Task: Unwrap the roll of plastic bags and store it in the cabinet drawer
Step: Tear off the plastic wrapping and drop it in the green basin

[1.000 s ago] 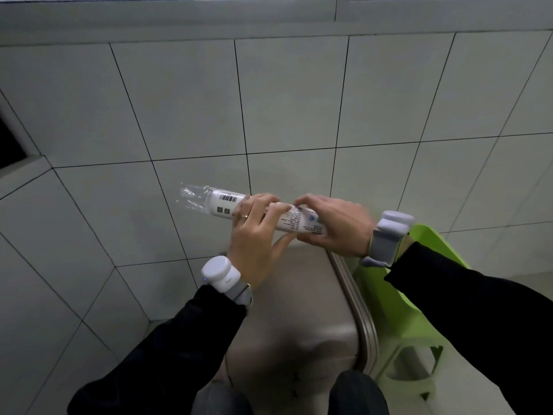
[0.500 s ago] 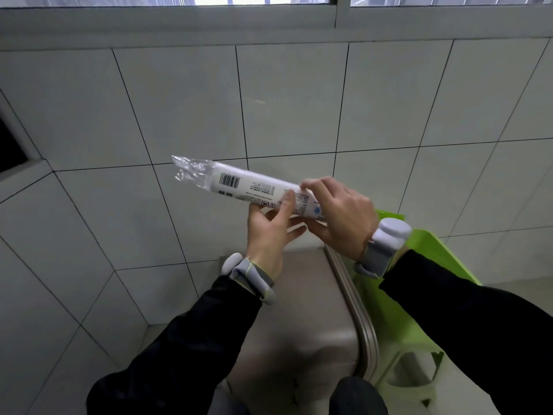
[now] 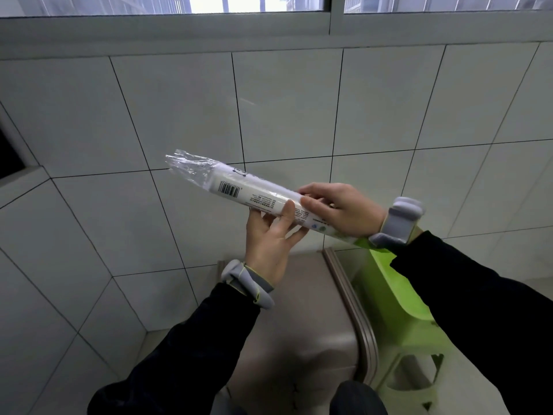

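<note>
A long white roll of plastic bags in a clear printed wrapper (image 3: 257,196) is held up in front of the grey tiled wall (image 3: 299,109), slanting from its crinkled loose wrapper end at about 10 o'clock down to its green-printed end at about 4 o'clock. The left hand (image 3: 270,235) comes up from below at 6 o'clock — palm toward the camera, thumb pressed against the near side of the roll and fingers behind it, gripping it near the middle. The right hand (image 3: 344,209) closes over the lower part of the roll from 3 o'clock, its fingers curled round the top; whether it pinches the wrapper film or just clasps the roll is hard to tell. Each wrist carries a grey band over a dark sleeve. Below the hands stands a smooth grey-brown lidded bin (image 3: 299,324), and just beside it at 4 o'clock a lime-green plastic stool (image 3: 401,313). A window frame (image 3: 269,28) runs along the top.
</note>
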{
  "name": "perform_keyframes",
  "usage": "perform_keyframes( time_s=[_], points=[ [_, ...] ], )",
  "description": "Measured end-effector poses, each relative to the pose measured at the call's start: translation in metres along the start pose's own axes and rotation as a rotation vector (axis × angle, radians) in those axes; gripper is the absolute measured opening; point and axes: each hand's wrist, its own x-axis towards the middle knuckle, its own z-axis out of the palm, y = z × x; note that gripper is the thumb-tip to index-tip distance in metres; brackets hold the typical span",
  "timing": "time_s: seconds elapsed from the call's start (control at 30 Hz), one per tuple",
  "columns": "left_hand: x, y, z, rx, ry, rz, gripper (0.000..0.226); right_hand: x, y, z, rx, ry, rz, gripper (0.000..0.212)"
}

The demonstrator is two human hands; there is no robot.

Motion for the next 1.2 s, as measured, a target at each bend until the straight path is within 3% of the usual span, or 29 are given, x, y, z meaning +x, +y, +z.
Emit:
perform_keyframes(
  time_s=[0.17,0.27,0.57,0.77,1.0,1.1,1.2],
  points=[
    [-0.001,0.0,-0.001,0.0,-0.05,-0.005,0.038,0.0,0.001,-0.004,0.068,-0.076,0.067,0.038],
    [-0.002,0.001,-0.003,0.003,-0.062,0.003,0.045,-0.002,0.002,-0.005,0.133,-0.006,-0.016,0.03],
    [-0.002,0.003,0.003,0.033,0.001,-0.003,0.04,-0.008,0.001,0.003,0.026,0.18,-0.142,0.043],
    [-0.006,0.0,0.003,0.015,0.006,-0.022,0.039,-0.011,-0.001,0.006,0.038,0.174,-0.2,0.041],
    [-0.007,0.003,-0.004,-0.026,0.02,-0.029,0.039,-0.014,0.015,-0.004,-0.018,-0.012,0.031,0.035],
    [-0.004,0.009,-0.011,-0.05,0.035,-0.006,0.039,-0.021,0.025,-0.014,0.062,-0.069,0.137,0.045],
    [0.001,0.015,-0.019,-0.088,0.057,0.011,0.034,-0.034,0.032,-0.028,0.21,-0.1,0.2,0.042]
  ],
)
